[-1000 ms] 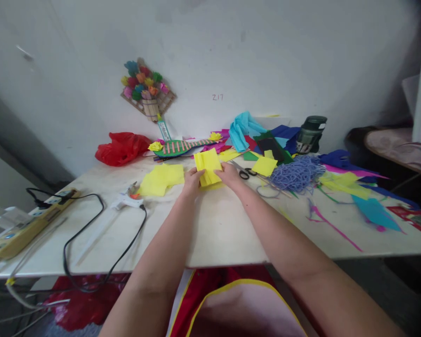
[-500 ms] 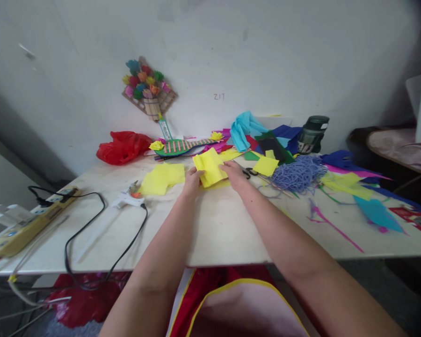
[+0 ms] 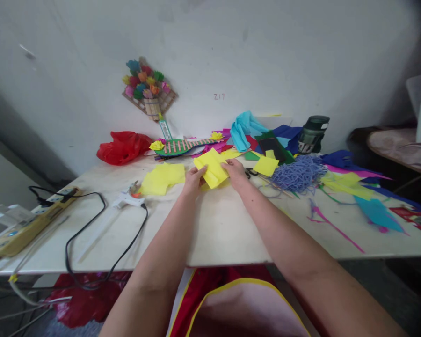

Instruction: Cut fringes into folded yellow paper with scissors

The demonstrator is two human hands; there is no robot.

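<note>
Both hands are working one sheet of yellow paper (image 3: 212,169) at the far middle of the surface (image 3: 210,229). The left hand (image 3: 193,179) is pinching the sheet's near-left edge, fingers closed on it; the right hand (image 3: 235,172) is gripping the right edge, fingers likewise clamped on the paper. The sheet is being held tilted, lifted slightly off the surface, and it is showing at least one crease line — so folding appears begun but not finished, as no final shape is visible.

A loose stack of yellow sheets (image 3: 162,178) is lying just left of the hands, flat and seemingly unfolded. A smaller yellow square (image 3: 265,165) is resting to the right, near the scissors (image 3: 248,172) and a heap of purple cord (image 3: 296,173). A glue gun (image 3: 126,201) is lying further left, untouched — judged, gluing or assembly work is still outstanding.
</note>
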